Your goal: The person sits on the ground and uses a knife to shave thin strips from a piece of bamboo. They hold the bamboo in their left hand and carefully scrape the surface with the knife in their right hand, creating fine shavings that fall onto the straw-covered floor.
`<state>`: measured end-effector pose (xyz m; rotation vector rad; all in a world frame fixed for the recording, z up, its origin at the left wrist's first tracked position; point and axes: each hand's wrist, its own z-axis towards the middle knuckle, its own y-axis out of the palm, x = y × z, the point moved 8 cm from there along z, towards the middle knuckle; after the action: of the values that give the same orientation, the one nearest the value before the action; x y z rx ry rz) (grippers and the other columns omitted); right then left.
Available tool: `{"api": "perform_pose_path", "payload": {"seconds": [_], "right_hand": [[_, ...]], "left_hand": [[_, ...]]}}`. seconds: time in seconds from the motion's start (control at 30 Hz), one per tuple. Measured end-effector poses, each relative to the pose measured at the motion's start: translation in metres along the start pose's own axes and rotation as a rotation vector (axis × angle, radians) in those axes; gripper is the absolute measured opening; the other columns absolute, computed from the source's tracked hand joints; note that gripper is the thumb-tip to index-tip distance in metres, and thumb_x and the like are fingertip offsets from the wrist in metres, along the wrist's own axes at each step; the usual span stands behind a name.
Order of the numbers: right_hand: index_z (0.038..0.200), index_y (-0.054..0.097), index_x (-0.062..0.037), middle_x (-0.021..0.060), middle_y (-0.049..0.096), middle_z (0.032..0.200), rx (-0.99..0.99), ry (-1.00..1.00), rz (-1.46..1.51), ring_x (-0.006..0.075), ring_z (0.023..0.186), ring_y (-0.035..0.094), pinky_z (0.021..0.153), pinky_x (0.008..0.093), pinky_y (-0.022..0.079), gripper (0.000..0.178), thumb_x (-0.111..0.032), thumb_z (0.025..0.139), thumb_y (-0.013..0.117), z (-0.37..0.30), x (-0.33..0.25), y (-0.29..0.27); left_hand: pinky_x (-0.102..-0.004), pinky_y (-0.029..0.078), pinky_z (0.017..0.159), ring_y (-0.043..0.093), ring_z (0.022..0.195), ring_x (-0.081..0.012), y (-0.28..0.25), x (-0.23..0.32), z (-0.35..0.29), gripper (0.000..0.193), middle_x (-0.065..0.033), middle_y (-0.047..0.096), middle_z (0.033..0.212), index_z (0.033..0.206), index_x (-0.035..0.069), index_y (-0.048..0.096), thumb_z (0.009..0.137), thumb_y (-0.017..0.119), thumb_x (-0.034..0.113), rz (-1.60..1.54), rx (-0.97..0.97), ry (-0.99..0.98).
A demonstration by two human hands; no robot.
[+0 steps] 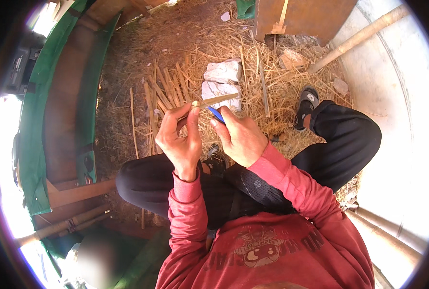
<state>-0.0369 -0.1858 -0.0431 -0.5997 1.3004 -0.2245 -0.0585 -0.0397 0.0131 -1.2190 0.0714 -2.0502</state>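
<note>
My left hand point(180, 137) pinches the stick point(221, 98) by its left end; long axis runs rightward; my right hand point(243, 138), closed round the blue tool point(216, 114), sits just below; contact unclear.

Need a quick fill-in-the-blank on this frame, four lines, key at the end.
1. The left hand pinches one end of a wooden strip; its other end points toward the picture's ____.
2. The right hand holds a tool coloured ____.
3. Beyond the hands lie whitish blocks, numbering ____.
4. Both sleeves are coloured ____.

Missing words: right; blue; two; red.
</note>
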Motion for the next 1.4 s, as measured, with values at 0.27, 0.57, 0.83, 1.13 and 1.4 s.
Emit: {"api": "perform_pose_path", "payload": {"seconds": [0.27,0.57,0.83,1.13,1.4], "right_hand": [[0.101,0.056,-0.0025,0.0280,0.061,0.064,-0.023,0.193,-0.201,0.0467,0.062,0.062,0.057,0.0562,0.049,0.024,-0.026,0.097,0.052,-0.013,0.100,0.044],[0.101,0.055,-0.0003,0.0216,0.059,0.062,0.017,0.059,-0.007,0.0422,0.057,0.060,0.051,0.0495,0.045,0.026,-0.026,0.098,0.055,-0.013,0.045,-0.008],[0.104,0.051,0.0026,0.0235,0.056,0.059,0.037,-0.050,0.118,0.0438,0.055,0.059,0.048,0.0503,0.042,0.026,-0.022,0.098,0.056,0.001,0.001,0.018],[0.102,0.054,-0.0040,0.0232,0.057,0.055,0.018,0.020,-0.036,0.0448,0.054,0.060,0.046,0.0526,0.046,0.021,-0.024,0.096,0.057,0.023,0.031,0.036],[0.107,0.051,-0.0044,0.0201,0.058,0.055,0.015,-0.031,-0.077,0.0438,0.053,0.060,0.046,0.0528,0.047,0.024,-0.025,0.095,0.057,0.026,0.010,0.040]], "left_hand": [[-0.0258,0.057,0.065,0.067,0.075,-0.0148,0.005,-0.003,-0.004,0.009,-0.0106,0.067,0.083,0.095,-0.004,0.068,0.087,0.068,0.001,-0.040,-0.003,0.023],[-0.0220,0.050,0.061,0.062,0.070,-0.0098,-0.008,-0.013,0.000,0.010,-0.0068,0.064,0.083,0.097,-0.003,0.068,0.089,0.068,0.002,-0.006,0.089,-0.067],[-0.0233,0.048,0.060,0.061,0.070,-0.0111,-0.007,-0.003,0.001,0.013,-0.0071,0.064,0.085,0.100,-0.003,0.069,0.088,0.067,0.002,0.089,0.037,0.004],[-0.0228,0.044,0.061,0.058,0.071,-0.0096,-0.013,-0.014,0.001,0.014,-0.0059,0.062,0.085,0.103,-0.002,0.069,0.090,0.065,0.001,0.177,0.041,-0.019],[-0.0223,0.043,0.059,0.055,0.070,-0.0089,-0.019,-0.021,-0.001,0.016,-0.0047,0.061,0.086,0.105,-0.003,0.069,0.091,0.063,0.000,0.171,0.048,-0.001]]}}
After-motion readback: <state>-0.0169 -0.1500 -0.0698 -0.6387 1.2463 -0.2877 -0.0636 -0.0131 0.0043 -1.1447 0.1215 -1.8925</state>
